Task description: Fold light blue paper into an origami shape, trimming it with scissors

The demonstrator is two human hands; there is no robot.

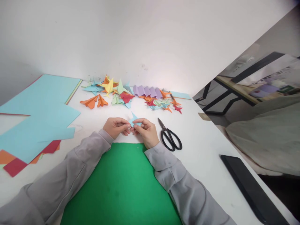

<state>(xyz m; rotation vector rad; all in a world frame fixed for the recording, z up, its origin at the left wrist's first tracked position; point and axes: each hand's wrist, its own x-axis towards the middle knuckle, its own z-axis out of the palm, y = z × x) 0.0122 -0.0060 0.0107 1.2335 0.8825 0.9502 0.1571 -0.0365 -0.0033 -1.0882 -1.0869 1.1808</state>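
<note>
A small light blue folded paper (133, 119) is held between both hands just above the far edge of a green mat (122, 184). My left hand (116, 127) pinches its left side with thumb and fingertips. On the right side, my right hand (146, 131) grips it between thumb and fingers. One pointed tip of the paper sticks up between the hands; its lower part is partly hidden by the fingers. Black-handled scissors (170, 136) lie on the white table to the right of my right hand, with the blades pointing away.
Folded paper figures (108, 86) and a purple pleated paper (147, 91) lie along the wall. Large blue sheets (44, 122) cover the table's left side, above red and orange pieces. A black tray-like object (253, 187) rests near the right edge.
</note>
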